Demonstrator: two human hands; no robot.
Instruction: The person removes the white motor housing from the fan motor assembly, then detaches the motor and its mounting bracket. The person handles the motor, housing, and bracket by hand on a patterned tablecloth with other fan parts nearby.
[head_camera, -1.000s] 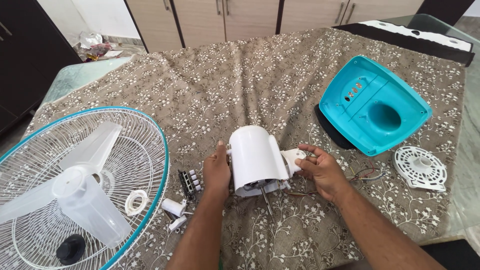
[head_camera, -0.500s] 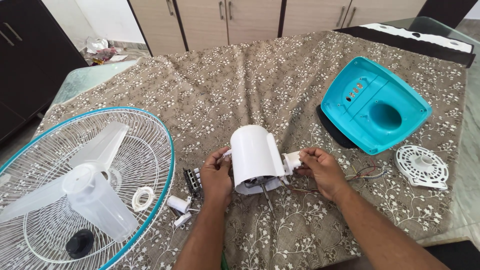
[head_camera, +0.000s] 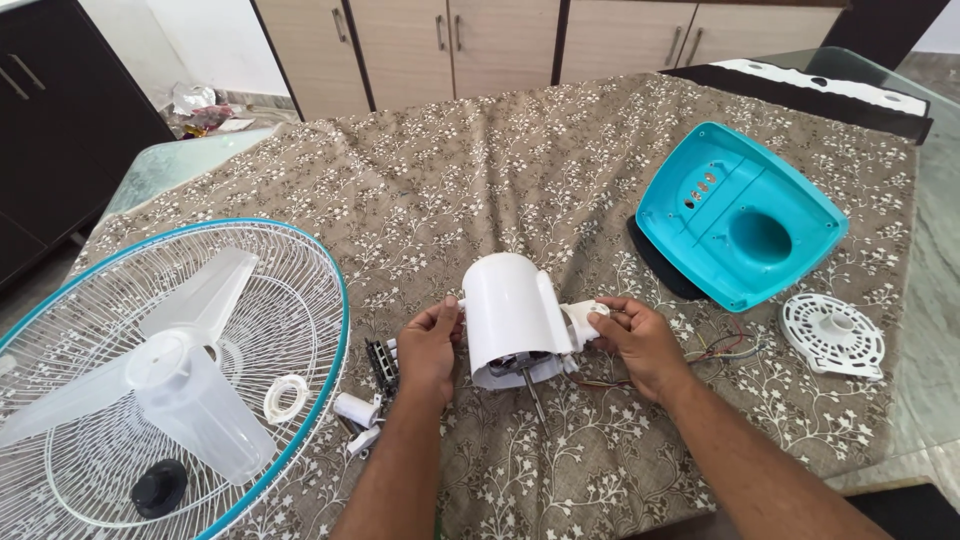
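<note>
In the head view, a white motor housing (head_camera: 510, 315) stands near the middle of the front edge of a table spread with a brown flowered cloth (head_camera: 520, 170), a thin metal shaft (head_camera: 536, 400) sticking out of its underside toward the person. The left hand (head_camera: 430, 350) presses against the housing's left side, thumb up by a small white knob and fingers curled loosely around the wall. The right hand (head_camera: 640, 345) pinches a white bracket (head_camera: 585, 322) that juts from the housing's right side, thumb and fingertips closed on it. Coloured wires (head_camera: 725, 350) trail from behind that hand toward the right edge. Just left of the left hand lie a black switch block (head_camera: 381, 362) and small white plastic parts (head_camera: 355, 415). At the left edge rests a round wire fan guard (head_camera: 300, 330) with a teal rim, holding clear fan blades (head_camera: 190, 390), a white ring (head_camera: 285, 397) and a black cap (head_camera: 158, 489). Toward the far right corner lies a teal fan base (head_camera: 740, 215), and near the right edge a white slotted disc (head_camera: 833, 335).
</note>
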